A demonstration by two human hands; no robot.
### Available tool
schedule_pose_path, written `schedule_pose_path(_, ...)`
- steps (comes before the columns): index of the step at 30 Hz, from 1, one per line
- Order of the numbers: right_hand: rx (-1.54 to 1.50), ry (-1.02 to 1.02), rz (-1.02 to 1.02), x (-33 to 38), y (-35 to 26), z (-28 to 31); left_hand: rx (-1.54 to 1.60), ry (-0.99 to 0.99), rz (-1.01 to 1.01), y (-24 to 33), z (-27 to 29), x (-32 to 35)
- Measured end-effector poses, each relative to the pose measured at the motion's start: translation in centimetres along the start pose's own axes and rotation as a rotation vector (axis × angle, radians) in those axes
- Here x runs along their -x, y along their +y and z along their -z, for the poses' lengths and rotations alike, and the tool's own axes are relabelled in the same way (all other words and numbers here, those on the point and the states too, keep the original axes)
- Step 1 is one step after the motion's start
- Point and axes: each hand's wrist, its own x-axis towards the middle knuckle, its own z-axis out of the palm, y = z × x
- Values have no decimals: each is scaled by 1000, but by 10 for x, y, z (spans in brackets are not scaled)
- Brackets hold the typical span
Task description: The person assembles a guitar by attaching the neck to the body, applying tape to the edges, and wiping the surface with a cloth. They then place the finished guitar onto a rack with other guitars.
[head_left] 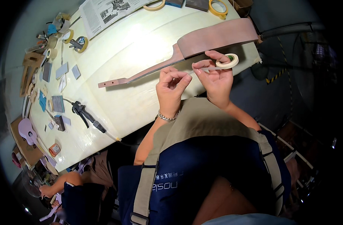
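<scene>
Above the table's near edge, my right hand (218, 82) holds a cream roll of masking tape (233, 64) with a green inner ring, hooked around its fingers. A narrow strip of tape (211, 68) runs from the roll toward my left hand (168, 88). The left thumb and forefinger are pinched together at the strip's end. Just beyond both hands lies a pinkish-brown guitar (218, 37) on its side, its neck (152, 68) pointing left. Two dark holes show in its headstock (113, 82). My hands look apart from the guitar.
A black air blow gun (83, 114) with a hose lies on the pale table (115, 108). Sanding blocks (62, 70), tape rolls and offcuts cover its left side. Newspaper (94, 20) and another yellow tape roll (218, 8) are at the back. Another person's arm (68, 180) shows lower left.
</scene>
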Motion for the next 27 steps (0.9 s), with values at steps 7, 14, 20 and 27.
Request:
schedule_pose_path(7,474,-72,286,-16,-2,70,-58,221,167,-15,87,11)
schedule_pose_path(14,526,332,217,-78,7,185,-70,395,409,-23,202,-8)
schedule_pose_path(20,417,378,170,-81,41,219,-90,417,488,-24,196,-22)
schedule_pose_path(27,348,376,188,-83,48,223,-120,444,522,-20,195,-26)
